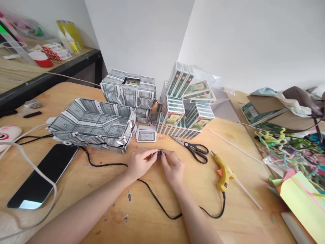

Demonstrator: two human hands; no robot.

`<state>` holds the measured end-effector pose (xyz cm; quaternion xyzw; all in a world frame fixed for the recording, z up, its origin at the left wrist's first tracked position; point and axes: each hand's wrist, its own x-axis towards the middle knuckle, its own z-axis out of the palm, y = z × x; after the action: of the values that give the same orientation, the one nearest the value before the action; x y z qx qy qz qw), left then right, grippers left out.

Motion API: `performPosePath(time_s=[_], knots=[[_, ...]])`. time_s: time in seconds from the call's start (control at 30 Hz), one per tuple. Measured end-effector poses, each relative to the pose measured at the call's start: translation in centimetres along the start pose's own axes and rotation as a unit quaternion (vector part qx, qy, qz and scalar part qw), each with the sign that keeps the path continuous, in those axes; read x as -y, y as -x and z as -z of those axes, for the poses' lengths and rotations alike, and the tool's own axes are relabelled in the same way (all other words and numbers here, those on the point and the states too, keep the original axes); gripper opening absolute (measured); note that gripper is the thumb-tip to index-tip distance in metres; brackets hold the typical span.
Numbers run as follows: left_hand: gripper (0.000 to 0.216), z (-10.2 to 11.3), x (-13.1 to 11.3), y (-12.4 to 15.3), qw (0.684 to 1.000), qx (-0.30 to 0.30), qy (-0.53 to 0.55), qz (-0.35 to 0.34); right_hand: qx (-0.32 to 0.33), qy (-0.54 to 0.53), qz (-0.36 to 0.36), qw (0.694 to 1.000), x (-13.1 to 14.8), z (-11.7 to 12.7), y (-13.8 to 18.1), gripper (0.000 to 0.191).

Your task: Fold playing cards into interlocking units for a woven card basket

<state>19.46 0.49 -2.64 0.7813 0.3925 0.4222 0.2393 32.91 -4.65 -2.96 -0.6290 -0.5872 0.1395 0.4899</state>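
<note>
Pinching from both sides, the left hand [141,161] and right hand [174,167] gripped one small dark piece [159,153] between them, fingers curled, thumbs drawn in close. Left forearm [99,198] slanted in low; right forearm [196,211] rose more steeply. Both cut off at the near edge of my view. The piece sat right at the fingertips, which covered most of it; couldn't make out what it was. Just beyond the left hand, a card stack [146,134]; farther left, a card-built basket [66,127]. Scissors [188,145] lay beyond and right of the right hand, a yellow glue gun [225,173] farther right. A black cord [108,165] dipped from sight beneath each forearm.
</note>
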Motion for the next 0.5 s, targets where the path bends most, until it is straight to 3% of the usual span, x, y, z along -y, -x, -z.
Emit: performPosePath(time_s=[0.17,0.5], knots=[[0.017,-0.16,-0.09,0.17,0.999,-0.001,-0.035,-0.007,-0.016,0.045,0.045,0.998,-0.13,-0.38,0.27,0.019],[0.023,-0.19,-0.05,0.35,0.997,0.02,-0.072,-0.022,-0.034,0.125,0.052,0.99,-0.54,-0.69,0.58,0.021]])
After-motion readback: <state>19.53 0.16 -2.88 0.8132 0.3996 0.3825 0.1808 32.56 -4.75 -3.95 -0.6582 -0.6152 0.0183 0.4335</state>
